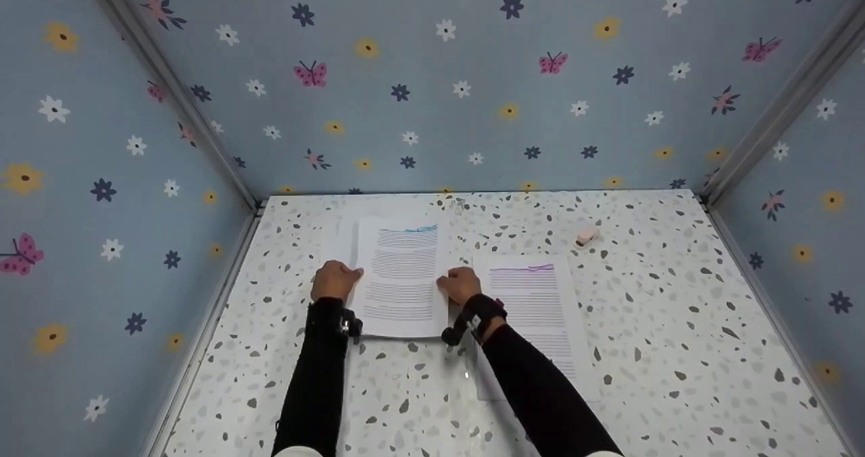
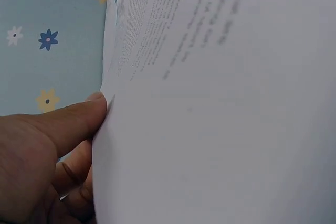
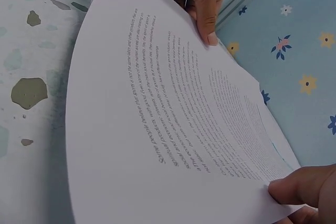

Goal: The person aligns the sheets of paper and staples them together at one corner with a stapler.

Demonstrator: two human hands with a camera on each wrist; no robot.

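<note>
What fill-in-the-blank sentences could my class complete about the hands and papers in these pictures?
1. The left hand and right hand hold one sheet by its two ____.
2. The heading line on the second sheet is coloured ____.
3. The small pink eraser lies on the ____.

Missing words: sides; purple; table

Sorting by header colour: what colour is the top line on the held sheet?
Blue, on the held sheet; clearest in the head view.
</note>
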